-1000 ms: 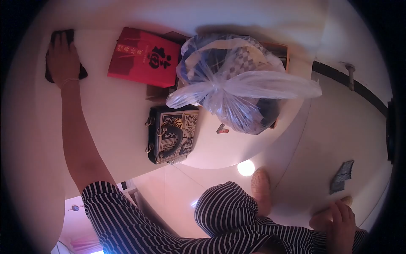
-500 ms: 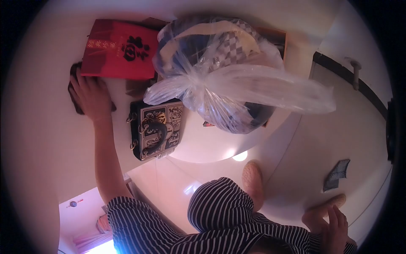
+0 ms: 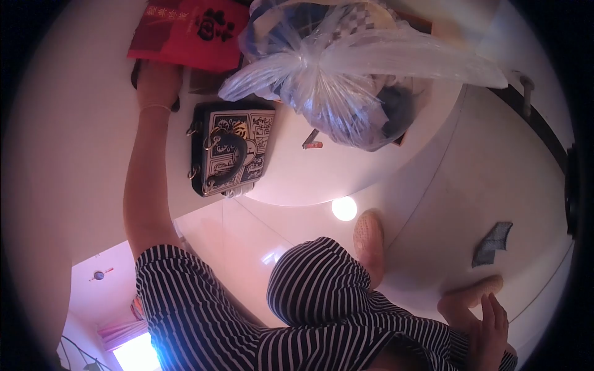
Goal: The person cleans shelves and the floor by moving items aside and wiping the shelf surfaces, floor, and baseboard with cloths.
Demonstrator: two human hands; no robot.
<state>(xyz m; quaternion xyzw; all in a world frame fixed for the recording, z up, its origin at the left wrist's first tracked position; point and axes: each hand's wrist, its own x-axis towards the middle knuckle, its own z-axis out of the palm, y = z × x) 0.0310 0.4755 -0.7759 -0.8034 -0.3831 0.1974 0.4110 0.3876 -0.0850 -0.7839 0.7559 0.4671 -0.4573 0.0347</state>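
Observation:
My left hand [image 3: 159, 83] reaches to the lower edge of a red gift bag [image 3: 192, 34] with black and gold characters, and its fingers are hidden there. Under this hand lies a flat dark item [image 3: 176, 105], mostly covered, its kind unclear. Nearest to the hand on the right is a black and cream patterned handbag [image 3: 238, 148] with a dark handle. Low on the right, my right hand [image 3: 492, 328] hangs beside my body, fingers stretched out, with nothing seen in it.
A large knotted clear plastic bag [image 3: 334, 86] of fabric items stands right of the red bag. Below it on the white table [image 3: 297, 179] lies a small red and dark object [image 3: 313, 141]. A grey cloth piece [image 3: 493, 244] and a door with a handle [image 3: 527, 93] are at right.
The view has shifted, so the table items appear higher. My left hand has moved right relative to the red bag, and its fingers, visible before, are now hidden. My right hand is much the same.

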